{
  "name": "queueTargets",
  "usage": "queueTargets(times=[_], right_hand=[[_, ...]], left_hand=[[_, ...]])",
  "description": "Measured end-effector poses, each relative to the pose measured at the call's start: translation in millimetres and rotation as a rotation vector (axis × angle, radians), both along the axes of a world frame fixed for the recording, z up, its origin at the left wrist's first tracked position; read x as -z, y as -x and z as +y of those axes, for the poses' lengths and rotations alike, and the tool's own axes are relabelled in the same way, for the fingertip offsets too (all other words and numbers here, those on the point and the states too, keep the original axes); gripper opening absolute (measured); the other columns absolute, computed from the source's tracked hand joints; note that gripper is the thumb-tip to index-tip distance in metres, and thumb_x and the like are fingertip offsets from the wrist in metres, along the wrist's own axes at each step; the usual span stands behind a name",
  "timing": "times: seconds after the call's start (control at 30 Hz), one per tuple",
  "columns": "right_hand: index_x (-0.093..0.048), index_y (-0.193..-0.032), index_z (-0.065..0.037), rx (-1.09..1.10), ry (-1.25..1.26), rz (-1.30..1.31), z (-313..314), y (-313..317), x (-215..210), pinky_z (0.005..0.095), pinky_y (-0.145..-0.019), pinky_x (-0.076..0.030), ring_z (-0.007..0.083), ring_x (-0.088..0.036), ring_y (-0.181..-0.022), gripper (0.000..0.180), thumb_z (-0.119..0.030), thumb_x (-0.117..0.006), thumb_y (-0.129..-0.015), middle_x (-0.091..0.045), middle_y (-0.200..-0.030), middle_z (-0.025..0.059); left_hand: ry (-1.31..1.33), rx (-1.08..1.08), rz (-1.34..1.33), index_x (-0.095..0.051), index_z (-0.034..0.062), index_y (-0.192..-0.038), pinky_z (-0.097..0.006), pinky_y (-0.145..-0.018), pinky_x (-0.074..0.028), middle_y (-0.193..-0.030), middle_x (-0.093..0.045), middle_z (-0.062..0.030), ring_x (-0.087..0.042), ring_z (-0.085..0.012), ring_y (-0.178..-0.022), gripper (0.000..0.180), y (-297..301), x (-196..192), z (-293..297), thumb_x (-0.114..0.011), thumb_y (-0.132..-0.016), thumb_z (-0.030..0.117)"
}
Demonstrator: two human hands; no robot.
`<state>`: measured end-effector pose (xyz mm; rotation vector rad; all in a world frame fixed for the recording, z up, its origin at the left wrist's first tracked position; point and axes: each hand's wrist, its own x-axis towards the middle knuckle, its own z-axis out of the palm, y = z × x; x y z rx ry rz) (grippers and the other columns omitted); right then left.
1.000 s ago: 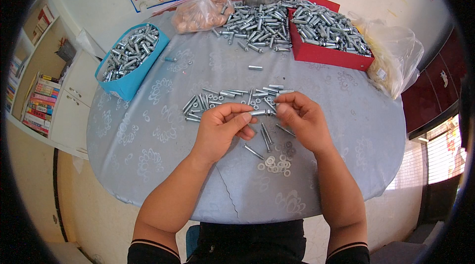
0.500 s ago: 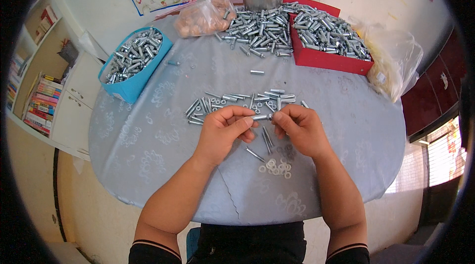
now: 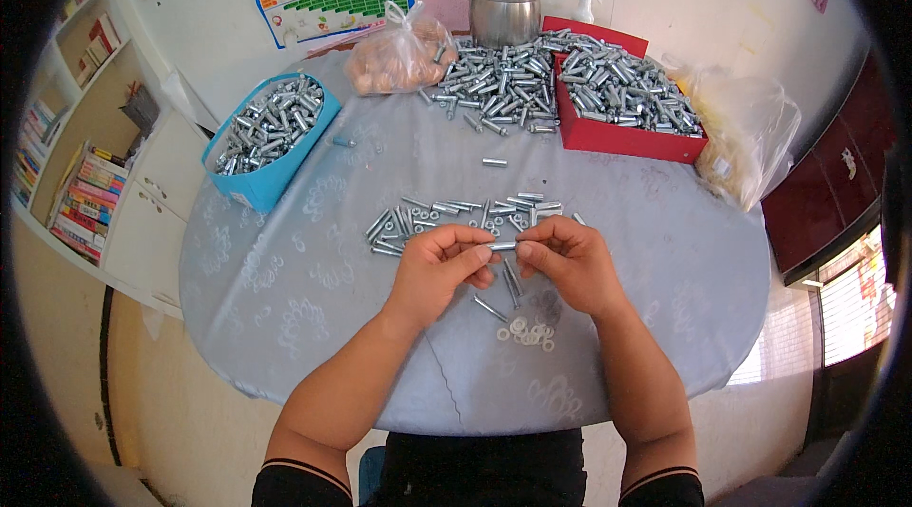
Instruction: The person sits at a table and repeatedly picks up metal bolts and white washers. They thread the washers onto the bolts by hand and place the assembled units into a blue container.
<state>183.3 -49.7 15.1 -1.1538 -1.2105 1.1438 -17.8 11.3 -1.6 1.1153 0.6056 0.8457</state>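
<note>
Between my hands lies a silvery expansion bolt point(image 3: 503, 246), held level above the table. My left hand point(image 3: 445, 263) pinches its left end with thumb and fingers. At the other end, my right hand point(image 3: 566, 261) is closed on it, and its fingertips cover that tip. Just beyond the hands spreads a loose group of metal sleeves, bolts and nuts point(image 3: 439, 210). Below the hands, a few thin bolts point(image 3: 490, 307) rest on the cloth near a small pile of pale washers point(image 3: 532, 333). A single sleeve point(image 3: 494, 163) lies apart, farther back.
A blue box point(image 3: 249, 186) of assembled bolts stands at the left, a red box point(image 3: 627, 143) of them at the back right. Between them are a heap of bolts point(image 3: 499, 89), a tied bag point(image 3: 394, 65) and a steel pot point(image 3: 505, 8). Another plastic bag point(image 3: 746, 141) sits far right.
The view has shifted slightly, so the table sits lower in it. Both hands still hold the bolt; my right fingers have closed over its right end, which showed before.
</note>
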Motion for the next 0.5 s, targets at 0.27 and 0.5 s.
queueTargets(times=[0.27, 0.5], right_hand=[[-0.064, -0.096, 0.0, 0.016, 0.093, 0.056, 2.7, -2.7, -0.7, 0.0235, -0.061, -0.05, 0.0088, -0.06, -0.068, 0.013, -0.011, -0.067, -0.091, -0.064, -0.077, 0.0028], [-0.063, -0.1, 0.0, -0.019, 0.218, 0.067, 1.5, -23.3, -5.1, 0.028, -0.066, -0.052, 0.0135, -0.063, -0.072, 0.017, -0.016, -0.061, -0.095, -0.067, -0.083, 0.0059]], left_hand=[[-0.126, -0.07, 0.068, -0.063, -0.001, -0.111, -0.028, -0.066, -0.056, -0.094, -0.07, -0.0129, -0.066, -0.0144, -0.073, 0.02, -2.8, -0.7, -2.5, -0.061, -0.093, 0.007], [-0.145, -0.325, 0.087, -0.064, -0.0011, -0.108, -0.028, -0.064, -0.055, -0.094, -0.069, -0.0123, -0.064, -0.0134, -0.07, 0.018, -0.2, -3.7, 1.6, -0.06, -0.093, 0.008]])
